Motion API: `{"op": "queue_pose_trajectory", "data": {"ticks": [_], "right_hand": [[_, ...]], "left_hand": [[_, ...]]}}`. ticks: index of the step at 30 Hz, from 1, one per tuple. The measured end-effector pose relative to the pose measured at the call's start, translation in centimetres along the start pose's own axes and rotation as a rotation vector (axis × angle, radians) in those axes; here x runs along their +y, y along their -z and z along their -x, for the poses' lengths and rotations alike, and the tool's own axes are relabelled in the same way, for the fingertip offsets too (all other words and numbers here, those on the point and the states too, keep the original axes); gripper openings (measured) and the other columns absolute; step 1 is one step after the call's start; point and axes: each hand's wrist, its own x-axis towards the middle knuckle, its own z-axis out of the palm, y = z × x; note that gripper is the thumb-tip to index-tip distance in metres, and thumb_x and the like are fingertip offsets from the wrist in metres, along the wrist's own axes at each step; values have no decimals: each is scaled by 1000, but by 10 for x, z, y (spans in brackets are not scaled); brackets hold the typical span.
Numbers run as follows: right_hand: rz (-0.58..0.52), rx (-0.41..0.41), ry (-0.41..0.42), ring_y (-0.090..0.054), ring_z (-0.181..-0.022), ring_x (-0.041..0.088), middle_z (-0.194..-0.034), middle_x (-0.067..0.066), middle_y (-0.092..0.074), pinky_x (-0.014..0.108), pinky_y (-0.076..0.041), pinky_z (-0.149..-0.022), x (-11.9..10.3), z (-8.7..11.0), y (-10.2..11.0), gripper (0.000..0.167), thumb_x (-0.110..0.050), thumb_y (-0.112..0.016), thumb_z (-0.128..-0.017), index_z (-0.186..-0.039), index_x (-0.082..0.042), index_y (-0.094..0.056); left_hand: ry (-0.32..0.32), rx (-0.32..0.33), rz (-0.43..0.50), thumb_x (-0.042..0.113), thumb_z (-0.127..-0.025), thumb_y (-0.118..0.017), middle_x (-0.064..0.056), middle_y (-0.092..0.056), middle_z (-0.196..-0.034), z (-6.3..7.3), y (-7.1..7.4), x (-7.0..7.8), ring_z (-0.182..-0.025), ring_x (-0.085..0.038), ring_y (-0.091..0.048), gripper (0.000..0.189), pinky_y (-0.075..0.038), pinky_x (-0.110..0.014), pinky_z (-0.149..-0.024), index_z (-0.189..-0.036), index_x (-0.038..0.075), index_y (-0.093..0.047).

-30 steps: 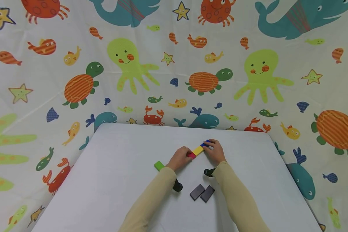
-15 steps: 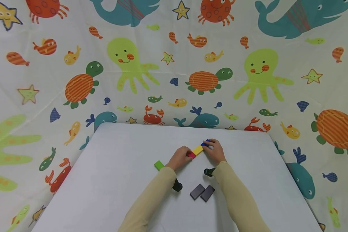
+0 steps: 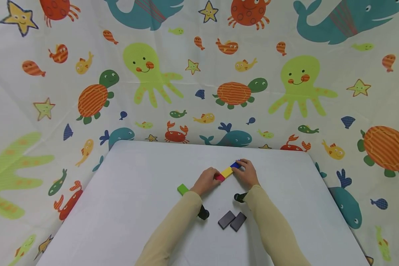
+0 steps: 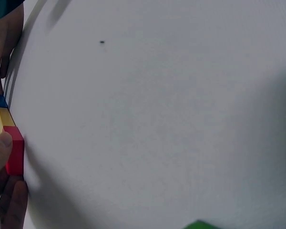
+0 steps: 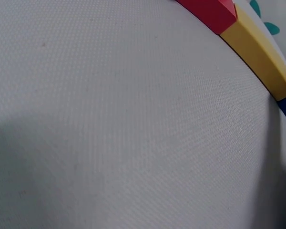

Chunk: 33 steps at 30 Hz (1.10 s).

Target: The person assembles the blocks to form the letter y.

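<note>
Red (image 3: 220,178), yellow (image 3: 227,172) and blue (image 3: 234,165) rectangular blocks lie end to end in a slanting row on the white table. My left hand (image 3: 206,181) pinches the red block at the near-left end, its thumb on top in the left wrist view. At the far-right end my right hand (image 3: 247,173) holds the blue block between thumb and fingers, covering part of it. The right wrist view shows the yellow block (image 5: 257,52) meeting the red one (image 5: 212,12) with their ends flush together. A green block (image 3: 182,189) lies left of my left wrist, partly hidden by it.
Two dark grey blocks (image 3: 238,221) lie side by side on the table (image 3: 136,207), nearer me between my forearms. Black wrist cameras (image 3: 203,213) hang under both wrists. A cloth printed with sea animals (image 3: 203,99) hangs behind and beside the table.
My right fingers have shifted slightly on the blue block, so more of its top shows. My left hand and the blocks stay put. The cloth at the left has moved inward.
</note>
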Motion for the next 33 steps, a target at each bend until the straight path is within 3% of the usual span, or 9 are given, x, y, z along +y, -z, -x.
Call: {"op": "queue_pose_trajectory", "data": {"ticks": [18,26,33], "right_hand": [[22,-12,14,-33,-136,40,-147,22,-39,57,-27,-111,0,2,1,57,-31,-69,-92,-138,-3,-53],[12,-35,20,-31,-138,40,-148,23,-35,54,-26,-112,-2,0,5,59,-32,-68,-93,-140,-2,-50],[30,-78,64,-32,-137,40,-148,24,-34,54,-29,-111,3,1,17,60,-30,-67,-93,-142,-1,-48]], "left_hand": [[-3,1,-5,19,-89,-73,-3,-61,-103,0,-2,-2,-91,-13,-54,33,-49,-26,-88,-119,5,-65],[4,3,-21,21,-89,-73,-5,-61,-104,6,10,-2,-93,-15,-55,36,-49,-28,-90,-120,5,-65],[-9,-11,-53,20,-90,-72,-7,-62,-108,13,24,-11,-101,-19,-58,34,-48,-33,-95,-119,4,-64]]}}
